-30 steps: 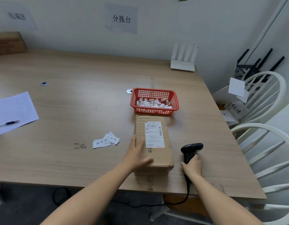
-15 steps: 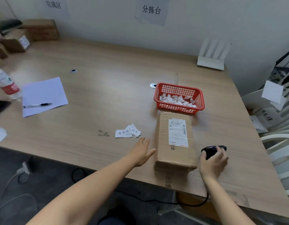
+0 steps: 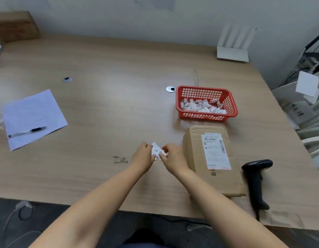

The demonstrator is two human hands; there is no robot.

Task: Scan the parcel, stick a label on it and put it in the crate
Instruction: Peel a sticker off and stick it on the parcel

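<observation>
A brown cardboard parcel (image 3: 196,154) with a white shipping label lies flat on the wooden table (image 3: 110,108), near its front edge. Just left of it, my left hand (image 3: 142,158) and my right hand (image 3: 173,158) both pinch a small white paper label (image 3: 156,150) printed with characters, held just above the table. The black barcode scanner (image 3: 256,178) lies on the table to the right of the parcel, untouched, its cable running off the front edge.
A red mesh basket (image 3: 232,106) with several white paper scraps stands behind the parcel. A sheet of paper (image 3: 32,115) with a pen (image 3: 28,131) lies at the left. Cardboard boxes (image 3: 15,26) sit at the far left, a white router (image 3: 233,49) at the back right.
My right hand let go of the scanner, which now lies on the table, and moved left. My left hand left the parcel. Both hands now hold a label from the small pile.
</observation>
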